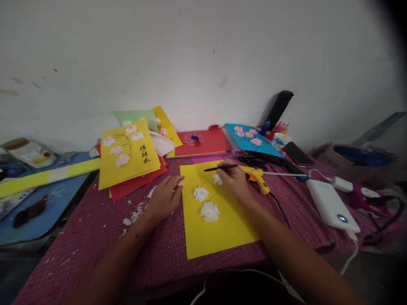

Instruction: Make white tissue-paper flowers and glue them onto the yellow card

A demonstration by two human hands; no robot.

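A yellow sheet of paper (222,228) lies on the table with fluffy white paper flowers (210,211) and thin drawn stems on it. In my right hand (234,181) is a black pen (220,167), held over the upper part of the sheet; this hand partly covers another white flower (218,179). My left hand (165,195) rests beside the sheet's left edge, its fingers bent around a small white paper piece (180,183). White paper scraps (135,215) are scattered on the cloth left of that hand.
Finished yellow flower cards (130,154) are stacked at the left, red sheets (206,142) and a blue card (252,140) behind. A yellow glue gun (259,178) with a black cord sits right of the sheet. Farther right are a phone (298,153) and white power bank (332,206).
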